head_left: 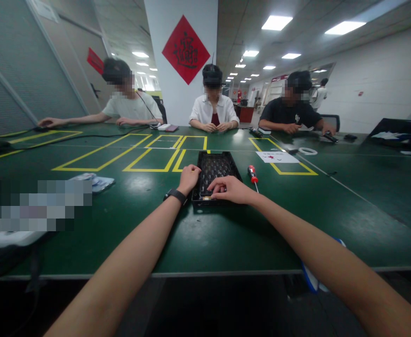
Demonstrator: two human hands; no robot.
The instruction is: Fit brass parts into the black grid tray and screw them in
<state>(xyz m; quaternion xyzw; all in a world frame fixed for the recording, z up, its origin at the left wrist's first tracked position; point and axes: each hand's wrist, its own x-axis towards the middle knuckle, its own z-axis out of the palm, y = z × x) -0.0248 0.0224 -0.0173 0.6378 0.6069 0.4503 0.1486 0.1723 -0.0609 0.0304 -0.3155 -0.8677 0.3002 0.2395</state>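
Note:
A black rectangular plastic case [217,164] lies on the green table, its inside patterned with rows of dark rounded cells. At its left wall, my left hand [190,177] is closed on the rim, a dark band around the wrist. My right hand [230,188] reaches over the near right part of the case with curled fingers; whatever is between the fingertips is too small to make out. Just below those fingertips, a small pale and gold-coloured piece [206,198] sits at the near edge of the case. To the right lies a red-and-black screwdriver [252,174].
Yellow tape outlines [149,169] mark the green table [128,224]. A paper sheet [277,157] and a white ring [307,151] lie right of centre. A plastic-wrapped packet [102,183] is at left. Three people with headgear sit across the table.

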